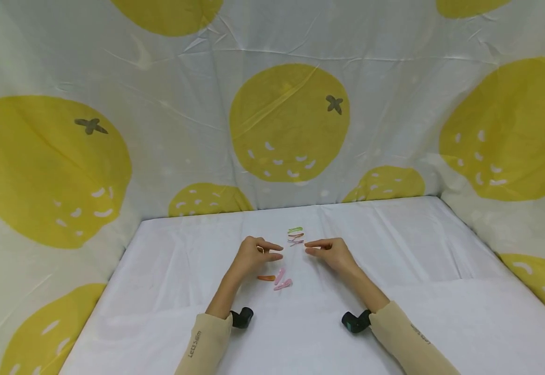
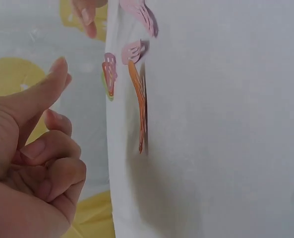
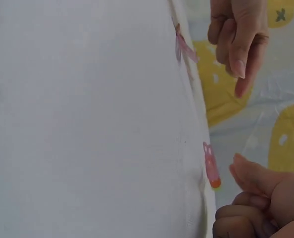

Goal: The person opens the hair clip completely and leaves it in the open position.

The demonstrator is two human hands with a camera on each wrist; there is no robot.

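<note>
White cloth-covered surface [image 1: 150, 291], head view. Far group, laid one behind another: lime-green slim snap hair clip [image 1: 295, 229] farthest, orange-red slim snap hair clip [image 1: 295, 235] next, pale purple slim snap hair clip [image 1: 295, 241] nearer; overlaps at the near end too small to sort out. Near group: orange tapered snap hair clip [image 1: 266, 278] beside farther glossy pink snap hair clip [image 1: 279, 276] and nearer glossy pink snap hair clip [image 1: 283, 285]. Left hand [image 1: 251, 255]: thumb and index finger extended, clear gap between tips, nothing held. Right hand [image 1: 335, 254]: similar pinch shape, small gap, tips just beside the purple clip's right end; no hold visible, cannot tell on contact.

Left wrist view: left grip empty, remaining fingers loosely curled. Orange clip lying on the surface, broad end right by the farther pink one; touching or not, cannot tell. Cut-outs visible in both pink clips. Probably very light, thin, stiff but springy, slick-coated; likely to skid or flip if nudged. Best pinched across the long edges near the broad end, avoiding pressure mid-body.

Right wrist view: far group foreshortened at the surface edge, near right grip's fingertips, apparently empty. Near group partly visible up top, too edge-on to separate.
</note>
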